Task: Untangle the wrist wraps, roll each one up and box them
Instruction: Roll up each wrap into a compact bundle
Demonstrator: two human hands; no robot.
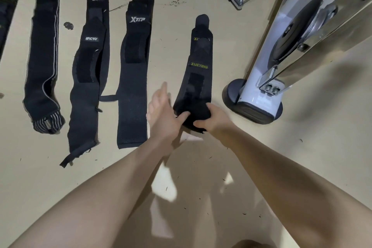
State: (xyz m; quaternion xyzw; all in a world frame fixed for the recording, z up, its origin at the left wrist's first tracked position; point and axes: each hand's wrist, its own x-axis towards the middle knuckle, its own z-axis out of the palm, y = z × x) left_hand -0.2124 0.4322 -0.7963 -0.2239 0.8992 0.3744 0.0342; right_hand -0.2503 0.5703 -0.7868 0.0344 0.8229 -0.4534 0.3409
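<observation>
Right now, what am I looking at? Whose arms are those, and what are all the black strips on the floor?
The camera sits on a person's head and looks down, so those are that person's own arms. The black strips are wrist wraps laid out flat in a row on the floor. The XUEYING wrap is nearest the hands. The right hand grips its near end, which looks partly rolled. The left hand touches it with the thumb, fingers straight. Beside it lie the XTEP wrap and others. The shiny thing on the right is a gym machine.
</observation>
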